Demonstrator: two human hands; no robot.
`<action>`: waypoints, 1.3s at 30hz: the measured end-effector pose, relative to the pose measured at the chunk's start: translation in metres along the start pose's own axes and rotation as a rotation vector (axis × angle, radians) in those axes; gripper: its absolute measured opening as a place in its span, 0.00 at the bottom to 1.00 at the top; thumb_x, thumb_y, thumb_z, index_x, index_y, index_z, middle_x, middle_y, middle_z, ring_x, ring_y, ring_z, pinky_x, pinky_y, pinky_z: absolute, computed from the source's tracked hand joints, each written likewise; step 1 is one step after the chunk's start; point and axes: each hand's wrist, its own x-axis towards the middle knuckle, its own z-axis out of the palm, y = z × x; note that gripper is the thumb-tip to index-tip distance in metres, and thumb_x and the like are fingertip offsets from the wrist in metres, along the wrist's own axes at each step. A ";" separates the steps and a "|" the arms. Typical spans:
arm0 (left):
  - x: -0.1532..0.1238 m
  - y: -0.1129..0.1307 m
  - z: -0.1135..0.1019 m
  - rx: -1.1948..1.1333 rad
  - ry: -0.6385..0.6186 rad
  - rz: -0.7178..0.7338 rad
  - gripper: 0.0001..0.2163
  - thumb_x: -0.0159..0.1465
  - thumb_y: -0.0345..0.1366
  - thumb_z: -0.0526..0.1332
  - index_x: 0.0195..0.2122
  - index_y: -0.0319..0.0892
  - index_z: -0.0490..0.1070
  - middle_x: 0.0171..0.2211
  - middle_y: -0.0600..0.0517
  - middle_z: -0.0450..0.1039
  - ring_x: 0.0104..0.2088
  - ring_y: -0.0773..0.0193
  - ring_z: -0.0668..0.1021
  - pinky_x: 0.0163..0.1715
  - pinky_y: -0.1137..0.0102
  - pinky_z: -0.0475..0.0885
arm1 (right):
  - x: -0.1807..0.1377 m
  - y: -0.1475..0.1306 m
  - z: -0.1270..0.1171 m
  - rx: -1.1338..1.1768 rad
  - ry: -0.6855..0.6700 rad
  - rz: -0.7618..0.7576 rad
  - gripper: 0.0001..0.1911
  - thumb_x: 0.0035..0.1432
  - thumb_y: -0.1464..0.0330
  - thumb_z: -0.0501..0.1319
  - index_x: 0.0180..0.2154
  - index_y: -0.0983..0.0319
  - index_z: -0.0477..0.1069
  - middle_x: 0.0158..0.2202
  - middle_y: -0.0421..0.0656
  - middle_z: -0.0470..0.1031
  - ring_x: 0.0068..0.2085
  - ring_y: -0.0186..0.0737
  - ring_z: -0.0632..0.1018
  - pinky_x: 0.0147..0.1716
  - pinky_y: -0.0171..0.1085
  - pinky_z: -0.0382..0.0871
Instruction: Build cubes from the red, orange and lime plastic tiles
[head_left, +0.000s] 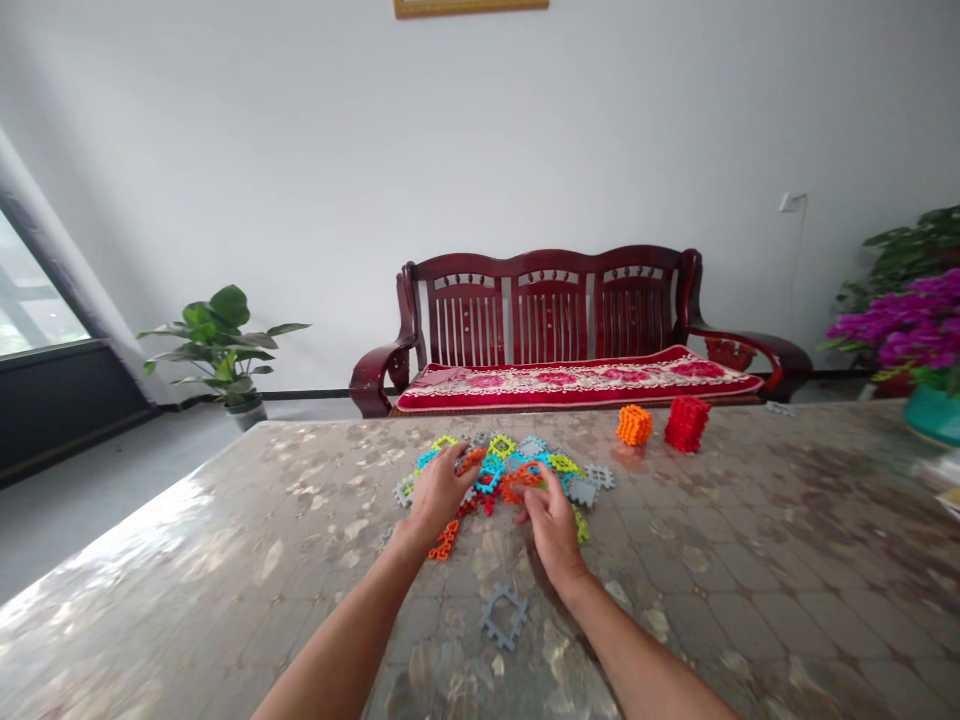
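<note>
A pile of toothed, interlocking plastic building pieces (491, 472) in blue, lime, grey, red and orange lies on the table in front of me. My left hand (441, 488) reaches over the pile's left side, an orange interlocking piece (472, 459) between its thumb and fingers. At the pile's right side, my right hand (553, 520) has its thumb and index finger closed at another orange interlocking piece (519, 484). A single grey toothed frame piece (504, 616) lies nearer me, between my forearms. Another orange piece (444, 541) rests below my left hand.
An orange assembled block (634, 425) and a red assembled cube (686, 424) stand at the far right of the patterned table (750, 560). A teal pot (934, 412) with purple flowers is at the right edge. Beyond stands a wooden bench (547, 310); a potted plant (225, 345) is left.
</note>
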 end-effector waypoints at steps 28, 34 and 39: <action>-0.087 -0.059 -0.003 0.247 -0.108 0.076 0.13 0.65 0.49 0.56 0.44 0.49 0.73 0.52 0.49 0.70 0.51 0.54 0.71 0.50 0.61 0.65 | -0.007 0.006 0.003 -0.233 -0.071 -0.180 0.13 0.52 0.67 0.55 0.33 0.59 0.77 0.33 0.44 0.81 0.27 0.40 0.78 0.30 0.38 0.74; -0.085 -0.065 -0.005 0.223 -0.089 0.163 0.09 0.65 0.45 0.57 0.36 0.46 0.71 0.42 0.50 0.72 0.45 0.58 0.71 0.46 0.65 0.67 | -0.007 0.007 0.003 -0.244 -0.086 -0.167 0.13 0.52 0.68 0.54 0.33 0.60 0.77 0.32 0.43 0.81 0.26 0.40 0.78 0.32 0.38 0.74; -0.087 -0.069 -0.005 0.187 -0.043 0.224 0.10 0.65 0.46 0.57 0.36 0.47 0.70 0.40 0.51 0.73 0.44 0.58 0.72 0.45 0.64 0.67 | -0.006 0.009 0.002 -0.250 -0.079 -0.181 0.12 0.53 0.67 0.54 0.33 0.60 0.77 0.31 0.43 0.80 0.27 0.40 0.78 0.33 0.38 0.74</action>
